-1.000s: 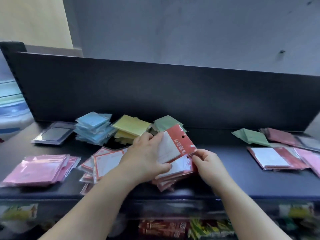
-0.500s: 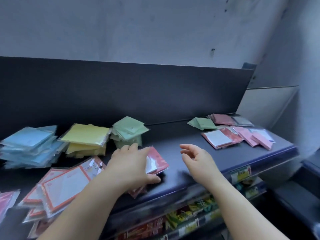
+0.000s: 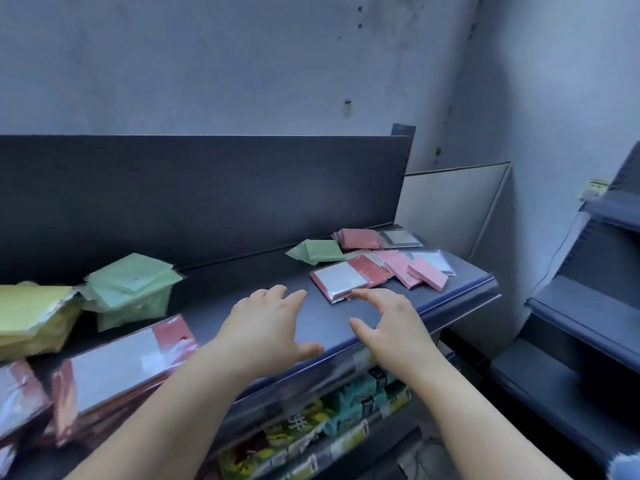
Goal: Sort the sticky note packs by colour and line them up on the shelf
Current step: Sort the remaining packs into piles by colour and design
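Observation:
Both hands hover empty over the dark shelf [image 3: 242, 292]. My left hand [image 3: 266, 323] has its fingers spread, just right of a stack of red-and-white packs [image 3: 121, 362]. My right hand [image 3: 388, 320] reaches with straight fingers toward a red-and-white pack [image 3: 346, 278], its fingertips close to that pack's near edge. Behind that pack lie a green pack [image 3: 315, 251], a red pack [image 3: 358, 238] and several pink packs [image 3: 415, 271]. A green stack [image 3: 131, 289] and a yellow stack [image 3: 31, 317] stand at the left.
A dark back panel [image 3: 207, 195] runs along the shelf's rear. Below the front edge, a lower shelf holds colourful packets [image 3: 311, 431]. Another dark shelving unit [image 3: 588, 306] stands at the right. A clear-wrapped grey pack [image 3: 401, 238] lies at the far right corner.
My left hand let go of the red-and-white stack and both hands moved right along the shelf. The view swung right; the blue stack is out of view.

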`<state>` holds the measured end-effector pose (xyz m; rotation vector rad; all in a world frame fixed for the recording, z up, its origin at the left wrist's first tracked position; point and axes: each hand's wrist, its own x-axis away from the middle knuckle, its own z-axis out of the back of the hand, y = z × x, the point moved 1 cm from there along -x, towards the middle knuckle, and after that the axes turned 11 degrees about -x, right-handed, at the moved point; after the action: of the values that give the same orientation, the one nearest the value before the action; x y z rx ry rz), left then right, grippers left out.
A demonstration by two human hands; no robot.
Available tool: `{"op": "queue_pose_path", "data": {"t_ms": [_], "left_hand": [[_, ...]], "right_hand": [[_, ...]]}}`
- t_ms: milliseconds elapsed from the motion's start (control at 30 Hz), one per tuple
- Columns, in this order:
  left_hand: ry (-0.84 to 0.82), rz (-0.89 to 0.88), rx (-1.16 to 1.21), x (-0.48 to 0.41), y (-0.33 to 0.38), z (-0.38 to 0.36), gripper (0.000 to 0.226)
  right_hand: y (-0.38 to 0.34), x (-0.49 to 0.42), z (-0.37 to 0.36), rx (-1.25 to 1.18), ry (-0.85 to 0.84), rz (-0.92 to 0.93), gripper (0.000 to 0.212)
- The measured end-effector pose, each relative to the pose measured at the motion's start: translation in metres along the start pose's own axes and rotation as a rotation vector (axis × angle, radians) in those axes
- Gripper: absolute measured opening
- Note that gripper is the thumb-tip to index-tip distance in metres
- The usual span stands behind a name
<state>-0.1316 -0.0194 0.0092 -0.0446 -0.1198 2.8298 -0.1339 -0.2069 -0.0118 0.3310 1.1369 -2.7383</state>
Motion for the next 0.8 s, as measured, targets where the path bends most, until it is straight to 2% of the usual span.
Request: {"op": "queue_pose_path", "data": {"t_ms": [233,433,600,800], "left_hand": [[-0.066,0.062,-0.005,-0.055,0.08,0.007,0.079],[-0.136,0.149,-0.029,-0.083,0.117,0.007,0.079],[-0.164,0.207,-0.07,-0.108,0.115,0.01,0.077],[-0.203,0.259,-0.086,-0.154,0.078,0.006,0.073]], "right_hand": [[0.072,-0.022,0.062,0.025,-0.039,0.061,0.05],[0.117,-0.042,0.093,-0.012,-0.093,0.104,0.05],[0.134,-0.065,0.097,-0.03,-0.126,0.115,0.052],[0.141,-0.107,0.088,-0.002,-0.133,0.143,0.049]]}}
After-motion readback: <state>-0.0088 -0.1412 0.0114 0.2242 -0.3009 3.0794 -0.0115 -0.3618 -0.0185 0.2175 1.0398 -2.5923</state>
